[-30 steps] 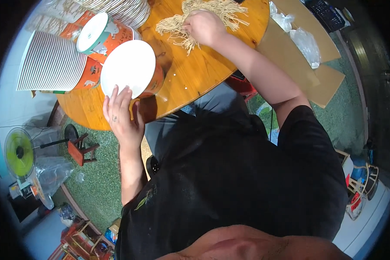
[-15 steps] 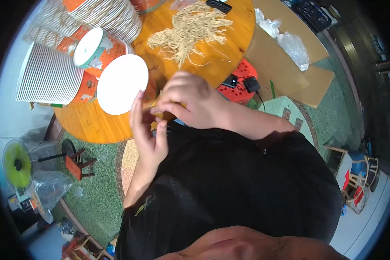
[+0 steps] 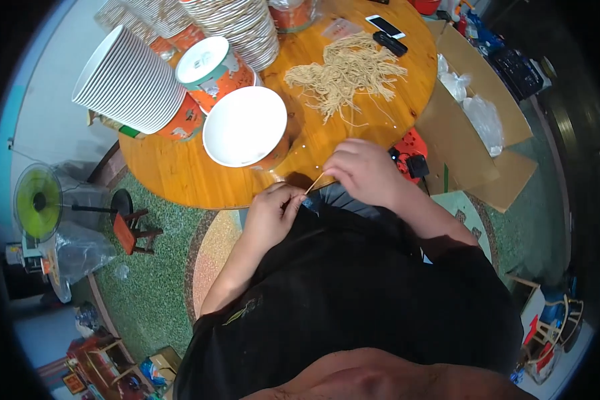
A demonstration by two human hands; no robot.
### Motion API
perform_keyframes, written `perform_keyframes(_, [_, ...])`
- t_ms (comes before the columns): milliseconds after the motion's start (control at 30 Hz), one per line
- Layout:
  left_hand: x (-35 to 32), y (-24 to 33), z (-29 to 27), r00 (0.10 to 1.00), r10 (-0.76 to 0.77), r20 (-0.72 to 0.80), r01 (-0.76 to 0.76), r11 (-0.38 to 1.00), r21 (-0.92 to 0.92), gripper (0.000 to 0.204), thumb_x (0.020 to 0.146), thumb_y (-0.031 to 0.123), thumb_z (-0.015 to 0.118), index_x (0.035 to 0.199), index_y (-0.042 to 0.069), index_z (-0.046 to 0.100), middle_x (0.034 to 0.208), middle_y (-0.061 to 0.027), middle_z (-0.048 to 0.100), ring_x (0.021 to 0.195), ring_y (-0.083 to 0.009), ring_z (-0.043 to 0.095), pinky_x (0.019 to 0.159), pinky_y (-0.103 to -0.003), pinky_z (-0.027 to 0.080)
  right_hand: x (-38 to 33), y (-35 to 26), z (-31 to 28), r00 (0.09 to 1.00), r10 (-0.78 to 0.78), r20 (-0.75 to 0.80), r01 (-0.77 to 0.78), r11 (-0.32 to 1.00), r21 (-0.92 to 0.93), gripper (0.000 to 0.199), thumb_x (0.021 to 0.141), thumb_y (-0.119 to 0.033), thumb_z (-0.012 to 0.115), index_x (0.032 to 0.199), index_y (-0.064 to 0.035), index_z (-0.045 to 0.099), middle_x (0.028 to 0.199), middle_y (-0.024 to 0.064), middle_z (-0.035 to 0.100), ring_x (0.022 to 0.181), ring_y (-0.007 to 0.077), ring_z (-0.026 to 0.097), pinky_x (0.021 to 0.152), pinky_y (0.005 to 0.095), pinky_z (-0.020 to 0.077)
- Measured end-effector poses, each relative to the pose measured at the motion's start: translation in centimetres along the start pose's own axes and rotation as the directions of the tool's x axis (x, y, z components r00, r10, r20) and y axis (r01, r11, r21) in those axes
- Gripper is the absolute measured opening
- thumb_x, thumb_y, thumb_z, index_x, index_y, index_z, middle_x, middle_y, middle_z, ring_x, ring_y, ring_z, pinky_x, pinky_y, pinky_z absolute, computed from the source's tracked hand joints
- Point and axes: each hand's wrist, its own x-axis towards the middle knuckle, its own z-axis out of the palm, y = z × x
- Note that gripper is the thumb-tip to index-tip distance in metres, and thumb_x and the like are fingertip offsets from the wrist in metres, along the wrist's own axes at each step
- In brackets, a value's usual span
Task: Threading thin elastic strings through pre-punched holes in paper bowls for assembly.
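Observation:
Just off the table's near edge, my left hand and my right hand are closed in pinches. A short tan cord runs taut between their fingertips, slanting up to the right. In front of my left hand, an orange paper bucket is tilted with its white inside facing me. Farther back on the table lies a loose pile of tan cords that look alike. My fingers partly hide the cord's ends.
Left on the round wooden table are a stack of nested paper buckets, an upturned bucket and taller stacks behind. A phone and a black object lie at the far right. Beside the table are a red stool and cardboard.
My hands have moved away from the bucket's rim toward my body and apart, with the cord now stretched between them. The whole view has shifted, so the table appears farther right.

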Motion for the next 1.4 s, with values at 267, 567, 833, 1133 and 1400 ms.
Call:
perform_keyframes(267, [-1.4,1.2,-0.2,0.986,-0.150,-0.078,0.127,0.962,-0.243,0.030,0.091,0.001,0.073,0.120,-0.001,0.067,0.103,-0.0111,0.068,0.085,-0.0174,0.067,0.075,-0.029,0.053,-0.1,-1.2,0.0,1.000,-0.016,0.017,0.013,0.992,0.127,0.008,0.083,-0.006,0.076,0.088,-0.0038,0.070,0.083,0.0098,0.067,0.080,0.0305,0.064,0.071,0.0401,0.0512])
perform_keyframes(567, [-2.1,-0.2,1.6,0.938,-0.311,0.153,0.337,0.715,-0.613,0.014,0.103,0.007,0.064,0.111,-0.003,0.071,0.091,-0.0034,0.073,0.077,-0.0083,0.065,0.070,-0.024,0.054,0.3,-2.9,2.3,0.994,-0.077,-0.083,0.091,0.980,0.175,0.012,0.080,-0.006,0.080,0.089,-0.0070,0.071,0.085,0.0047,0.068,0.085,0.0292,0.064,0.075,0.0394,0.0505])
perform_keyframes(833, [-3.0,-0.9,0.6,0.919,-0.384,0.090,0.375,0.783,-0.496,0.012,0.102,0.006,0.065,0.104,-0.004,0.071,0.087,-0.0033,0.071,0.075,-0.0084,0.065,0.068,-0.024,0.053,0.0,-2.5,3.2,0.984,-0.165,-0.066,0.171,0.982,0.086,0.011,0.082,-0.009,0.077,0.091,-0.0079,0.070,0.088,0.0052,0.068,0.087,0.0293,0.068,0.078,0.0423,0.0526])
perform_keyframes(1133, [-3.2,0.5,-1.8,0.990,-0.136,-0.025,0.137,0.990,0.043,0.014,0.094,0.012,0.075,0.093,-0.002,0.071,0.084,-0.0113,0.071,0.074,-0.0190,0.067,0.069,-0.033,0.053,-0.8,-3.9,6.4,0.998,-0.023,0.051,0.014,0.985,0.170,0.013,0.088,-0.024,0.076,0.093,-0.0132,0.072,0.080,0.0039,0.067,0.073,0.0268,0.068,0.064,0.0392,0.0543])
perform_keyframes(1400, [-3.4,0.7,-2.8,0.952,-0.290,0.094,0.303,0.937,-0.173,0.014,0.094,0.012,0.073,0.091,-0.001,0.071,0.081,-0.0143,0.071,0.075,-0.0291,0.070,0.070,-0.037,0.054,-0.8,-4.5,6.2,0.997,0.013,0.078,-0.027,0.982,0.189,0.012,0.084,-0.023,0.079,0.079,-0.0143,0.073,0.075,0.0023,0.064,0.064,0.0250,0.066,0.055,0.0374,0.0505])
